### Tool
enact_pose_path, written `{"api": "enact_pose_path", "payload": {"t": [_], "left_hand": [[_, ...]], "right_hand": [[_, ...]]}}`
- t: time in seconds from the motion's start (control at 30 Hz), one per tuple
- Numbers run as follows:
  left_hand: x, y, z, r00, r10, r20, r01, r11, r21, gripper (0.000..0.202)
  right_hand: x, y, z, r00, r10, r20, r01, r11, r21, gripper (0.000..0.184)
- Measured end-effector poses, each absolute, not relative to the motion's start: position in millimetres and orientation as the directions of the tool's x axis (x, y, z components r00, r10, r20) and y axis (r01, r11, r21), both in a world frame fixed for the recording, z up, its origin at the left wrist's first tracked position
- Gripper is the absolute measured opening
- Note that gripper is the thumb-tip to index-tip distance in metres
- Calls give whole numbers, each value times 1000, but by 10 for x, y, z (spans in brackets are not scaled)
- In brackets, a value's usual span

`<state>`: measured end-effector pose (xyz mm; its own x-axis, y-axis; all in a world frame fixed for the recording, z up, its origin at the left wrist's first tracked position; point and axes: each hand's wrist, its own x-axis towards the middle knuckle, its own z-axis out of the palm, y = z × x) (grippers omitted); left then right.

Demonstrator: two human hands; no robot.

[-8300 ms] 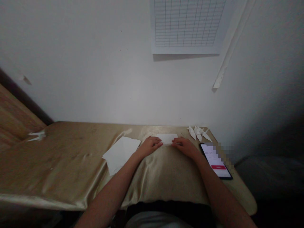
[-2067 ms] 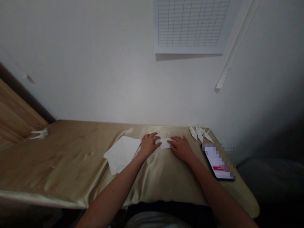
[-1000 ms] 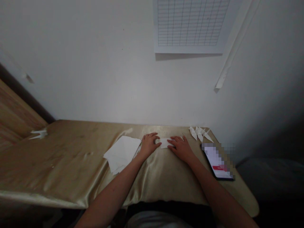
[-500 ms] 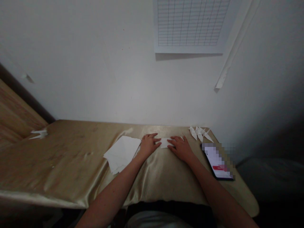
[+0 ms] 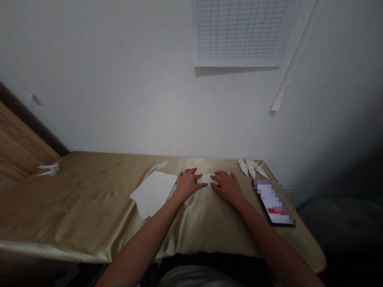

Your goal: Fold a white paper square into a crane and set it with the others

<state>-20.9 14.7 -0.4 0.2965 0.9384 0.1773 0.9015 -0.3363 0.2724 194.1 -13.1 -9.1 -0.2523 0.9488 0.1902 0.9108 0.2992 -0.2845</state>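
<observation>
A small white strip of folded paper (image 5: 205,179) lies on the gold cloth in front of me. My left hand (image 5: 187,182) rests on its left end, fingers spread and thumb stretched along the near edge. On the right end lies my right hand (image 5: 226,184), its fingers apart and pressing down. Both palms face the table, and the ends of the strip are hidden under them. Left of my left hand is a loose stack of white paper sheets (image 5: 155,191).
Several folded paper cranes (image 5: 251,167) sit at the back right. A phone (image 5: 273,203) with a lit screen lies near the right edge. Another white folded piece (image 5: 49,170) is at the far left. Behind the table rises a wall with a gridded sheet (image 5: 236,32).
My left thumb has slid right along the near edge of the strip, closer to my right hand. My right hand has hardly moved.
</observation>
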Motion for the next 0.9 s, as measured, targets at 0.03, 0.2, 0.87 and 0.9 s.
{"api": "enact_pose_path", "payload": {"t": [0.03, 0.2, 0.87, 0.9], "left_hand": [[-209, 147, 1, 298, 939, 174, 903, -336, 267, 58], [-191, 149, 22, 297, 942, 155, 909, -329, 256, 59], [-176, 163, 75, 267, 964, 10, 946, -264, 188, 70], [-174, 157, 86, 265, 964, 2, 946, -260, 192, 70]], "right_hand": [[1938, -131, -91, -248, 950, 188, 911, 295, -288, 41], [1919, -140, -74, -238, 955, 180, 914, 282, -290, 41], [1993, -31, -121, -130, 984, 121, 911, 167, -377, 49], [2024, -22, -128, -122, 984, 128, 910, 162, -383, 49]]}}
